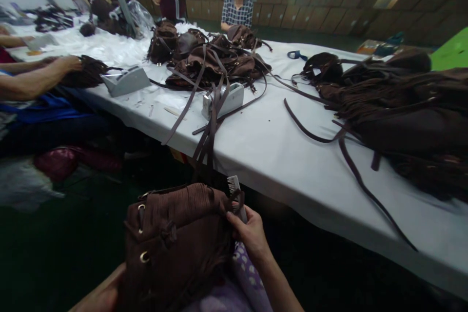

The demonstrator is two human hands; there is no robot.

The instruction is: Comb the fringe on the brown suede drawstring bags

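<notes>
"Holding what, was that right hand [251, 234]?"

"A white comb-like brush [234, 186]. It was clamped on the handle, with the thumb at the upper corner of a brown bag [193, 248]."

"And the left hand [109, 295]?"

"Low at the bag's other side, mostly hidden behind it. It seemed to prop the bag up, but there was no telling whether it was closed on anything."

"So was the bag up on the tabletop [263, 151]?"

"No, it was in front of the near edge, beside a purple patterned cloth [248, 265] that appeared to cover the lap. Long brown straps [212, 141] hung off the edge toward it; whether they joined it could not be made out."

"How far along did the work look?"

"Partway, at a guess, for that 1 bag. It had its full shape, its gold-coloured eyelets [142, 256] were in, and a knot [168, 233] sat on its front. The brush was at just 1 corner, and how much of the surface was done did not show."

"What was left?"

"Perhaps plenty. 2 heaps of brown goods, a middle heap [215, 66] and a right-hand heap [402, 117], lay on the tabletop, though nothing marked either as finished or waiting. 2 grey tape dispensers [234, 100] stood near the middle heap, neither in those hands."
</notes>
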